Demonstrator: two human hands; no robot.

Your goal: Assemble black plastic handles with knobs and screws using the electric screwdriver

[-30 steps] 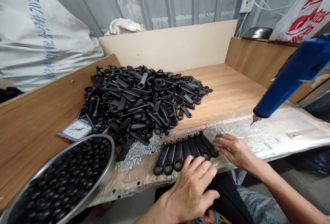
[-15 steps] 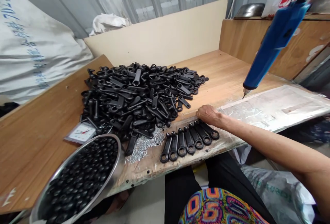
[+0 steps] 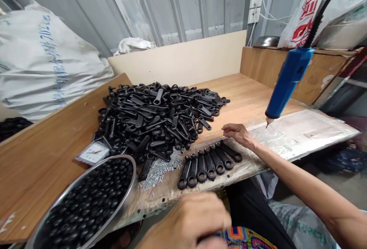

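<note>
Several black plastic handles (image 3: pixel 209 161) lie side by side in a row near the front edge of the wooden bench (image 3: pixel 249 100). My right hand (image 3: pixel 237 133) rests at the far right end of that row, fingers curled down on the bench, and I cannot make out anything in them. My left hand (image 3: pixel 187 222) is low at the bottom of the view below the bench edge, fingers curled in, its contents hidden. A large heap of the same black handles (image 3: pixel 160 117) fills the middle of the bench. A small pile of silver screws (image 3: pixel 160 166) lies between heap and row.
A steel bowl of small black round parts (image 3: pixel 83 201) stands at the front left. A blue powered screwdriver (image 3: pixel 285 84) hangs on a cable above a taped plastic sheet (image 3: pixel 301 130). A small white dial (image 3: pixel 93 152) lies by the heap. White sacks lean at the left.
My left hand left the row of handles, dropped out of view, and now shows low below the bench edge. My right hand shifted from the row's near side to its far right end.
</note>
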